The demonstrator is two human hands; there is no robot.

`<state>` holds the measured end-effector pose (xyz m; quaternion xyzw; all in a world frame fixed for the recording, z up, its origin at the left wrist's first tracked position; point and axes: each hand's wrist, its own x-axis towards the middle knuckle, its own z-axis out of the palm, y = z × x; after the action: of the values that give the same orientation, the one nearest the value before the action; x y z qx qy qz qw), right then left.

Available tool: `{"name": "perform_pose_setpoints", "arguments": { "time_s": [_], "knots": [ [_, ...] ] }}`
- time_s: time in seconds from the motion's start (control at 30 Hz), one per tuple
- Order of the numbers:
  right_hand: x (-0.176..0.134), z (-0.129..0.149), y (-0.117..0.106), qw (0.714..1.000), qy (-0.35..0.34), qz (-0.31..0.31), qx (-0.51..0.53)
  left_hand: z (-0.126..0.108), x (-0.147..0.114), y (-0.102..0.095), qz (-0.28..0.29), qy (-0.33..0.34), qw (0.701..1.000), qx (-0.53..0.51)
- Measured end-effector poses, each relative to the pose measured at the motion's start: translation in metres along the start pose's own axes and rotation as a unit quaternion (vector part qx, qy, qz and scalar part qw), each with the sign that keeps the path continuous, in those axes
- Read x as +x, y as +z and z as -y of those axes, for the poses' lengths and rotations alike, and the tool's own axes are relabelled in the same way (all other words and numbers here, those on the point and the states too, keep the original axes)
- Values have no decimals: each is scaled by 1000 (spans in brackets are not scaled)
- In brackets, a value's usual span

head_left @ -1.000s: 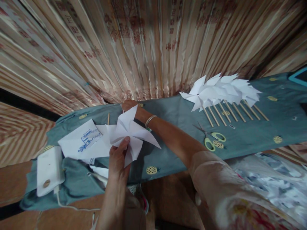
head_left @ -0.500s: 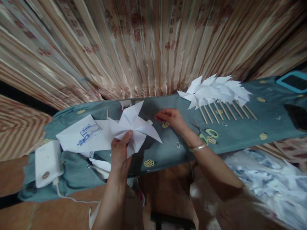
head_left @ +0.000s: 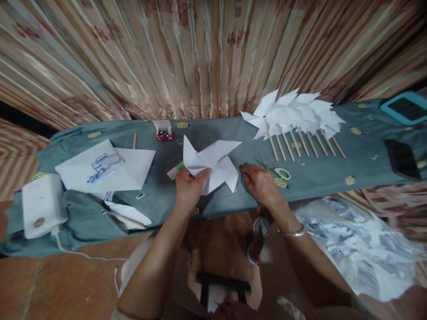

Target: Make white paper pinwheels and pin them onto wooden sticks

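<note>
My left hand [head_left: 190, 184] pinches a folded white paper pinwheel [head_left: 218, 162] near its centre, thumb on top, above the cloth-covered table. Just right of the pinwheel is my right hand [head_left: 258, 181], its fingers curled together; whether anything small is between them is hidden. A pair of green-handled scissors [head_left: 281, 172] lies beyond the right hand, partly covered by it. Behind and to the right, several finished pinwheels [head_left: 300, 115] overlap in a row, their wooden sticks [head_left: 293, 146] pointing towards me. A small red box [head_left: 164, 131] of metal pins stands open at the back.
White paper sheets [head_left: 133, 169], one with a blue drawing, lie on the left beside a single stick [head_left: 134, 140]. A white power adapter [head_left: 43, 206] with a cable sits at the left end. At right are a phone [head_left: 402, 159] and a blue-framed tablet [head_left: 405, 109]. A plastic bag [head_left: 353, 244] hangs below.
My left hand has carried the pinwheel right, off the paper sheets, and turned it. My right hand has come lower and nearer the body. The pin box has come into fuller view.
</note>
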<state>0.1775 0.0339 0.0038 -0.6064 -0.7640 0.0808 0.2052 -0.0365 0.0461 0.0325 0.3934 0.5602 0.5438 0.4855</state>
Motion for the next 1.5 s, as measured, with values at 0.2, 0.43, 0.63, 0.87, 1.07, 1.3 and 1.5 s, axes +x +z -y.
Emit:
{"name": "perform_pose_setpoints", "arguments": {
  "time_s": [0.2,0.43,0.63,0.87,1.07,1.3,1.5],
  "knots": [
    [-2,-15,-4,997,-21,-6,78,7,6,9,7,18,999,48],
    [-6,0,-6,999,5,-1,-51,12,5,22,20,-13,1000,7],
    [-11,-6,-13,999,29,-24,15,16,2,27,22,-37,998,-37],
    [-14,18,-37,934,130,-123,308,12,-3,32,18,-35,999,-8],
    [-12,51,-32,954,52,-92,282,8,-9,40,39,-28,999,-10],
    [-6,55,-32,966,34,-100,237,8,-13,44,46,-27,999,-8],
    [-4,52,-24,948,85,-89,294,8,-15,40,64,-33,997,-36]
  ]
}}
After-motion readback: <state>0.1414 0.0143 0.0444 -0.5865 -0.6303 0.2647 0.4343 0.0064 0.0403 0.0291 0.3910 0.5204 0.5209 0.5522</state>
